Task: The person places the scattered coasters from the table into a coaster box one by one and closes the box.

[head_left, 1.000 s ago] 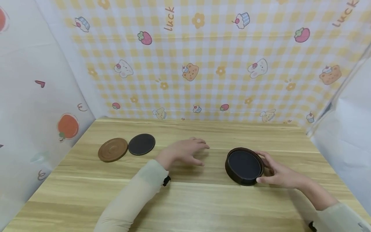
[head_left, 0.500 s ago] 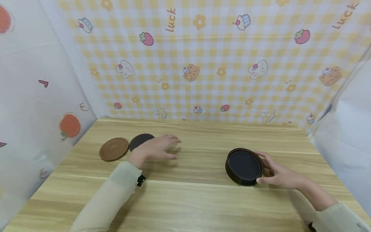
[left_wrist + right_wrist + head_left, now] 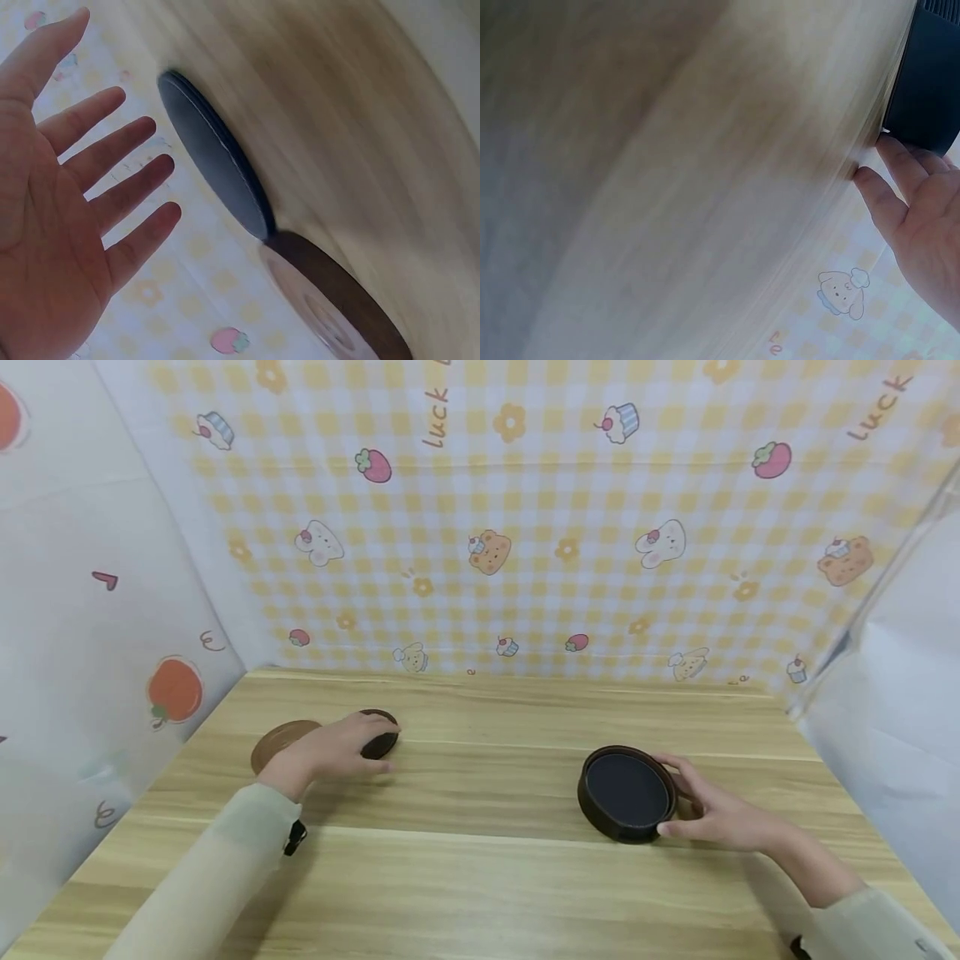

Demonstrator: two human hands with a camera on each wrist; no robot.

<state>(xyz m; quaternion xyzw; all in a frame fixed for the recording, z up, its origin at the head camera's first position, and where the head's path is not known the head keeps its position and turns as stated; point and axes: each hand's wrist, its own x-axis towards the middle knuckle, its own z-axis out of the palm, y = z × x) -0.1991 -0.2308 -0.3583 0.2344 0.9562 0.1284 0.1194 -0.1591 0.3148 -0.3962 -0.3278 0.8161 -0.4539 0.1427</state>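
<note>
Palm down in the head view, my left hand point(image 3: 330, 752) hovers over two flat round coasters at the table's left. The black coaster point(image 3: 382, 743) lies partly hidden beneath its fingers, and the brown coaster point(image 3: 276, 747) is partly covered by the wrist. The left wrist view has these fingers straight and spread, apart from the black coaster point(image 3: 216, 161) and holding nothing. At the right, my right hand point(image 3: 723, 817) holds the side of a round black coaster holder point(image 3: 597, 814), thumb in front and fingers behind. A dark flat surface shows inside the holder's rim.
All these things rest on a wood-grain table point(image 3: 480, 893). A yellow checked cloth point(image 3: 450, 510) with cartoon prints hangs along the back edge. White sheeting point(image 3: 112, 568) rises at the left, with more white sheeting point(image 3: 915, 668) at the right.
My left hand has moved left from mid-table to above the black coaster, its fingers still empty. The right hand has stayed at the holder, which stands in the same place.
</note>
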